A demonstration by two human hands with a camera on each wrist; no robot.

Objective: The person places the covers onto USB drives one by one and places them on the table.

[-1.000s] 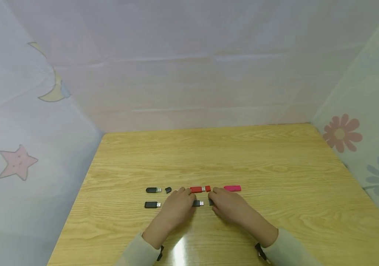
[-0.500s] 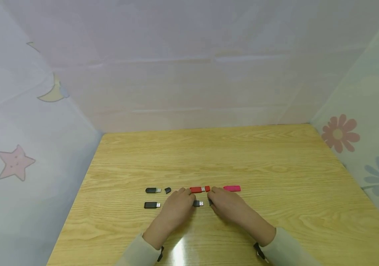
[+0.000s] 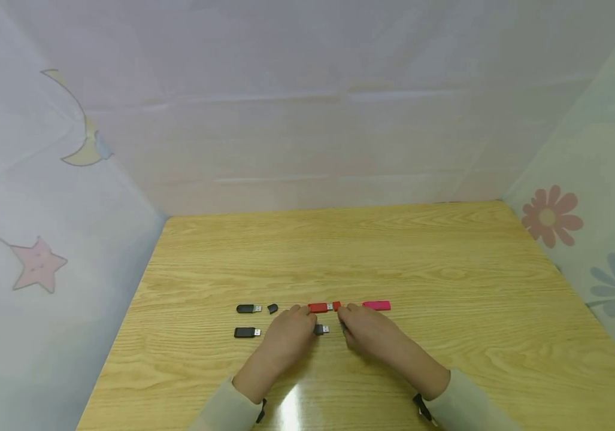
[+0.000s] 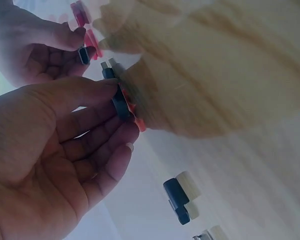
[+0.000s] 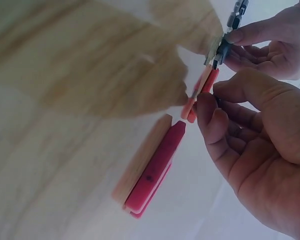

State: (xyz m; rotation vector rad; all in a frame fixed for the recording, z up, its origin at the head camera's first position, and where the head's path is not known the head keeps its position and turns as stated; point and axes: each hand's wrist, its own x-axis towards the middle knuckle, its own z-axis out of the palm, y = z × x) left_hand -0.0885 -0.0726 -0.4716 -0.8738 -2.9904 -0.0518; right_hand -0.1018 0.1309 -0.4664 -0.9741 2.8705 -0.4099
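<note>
My left hand (image 3: 289, 330) pinches a dark USB stick (image 4: 121, 102) between thumb and fingers, its metal plug pointing right. Facing it, my right hand (image 3: 369, 329) pinches a small dark cap (image 4: 83, 55), whose hollow end shows in the left wrist view. A short gap separates plug and cap. Just beyond the hands lies a red USB stick (image 3: 318, 307), with its red cap (image 3: 336, 306) at the plug's tip. Most of the held cap is hidden by my right fingers in the head view.
A pink USB stick (image 3: 376, 305) lies beyond my right hand. To the left are a black USB stick (image 3: 248, 309), its loose cap (image 3: 272, 308) and a second black USB stick (image 3: 245, 332). Printed cloth walls border the wooden table (image 3: 307, 251).
Both hands stay almost in place with the USB stick and cap. Slightly less of the dark cap shows beside my right fingertips than a second ago.
</note>
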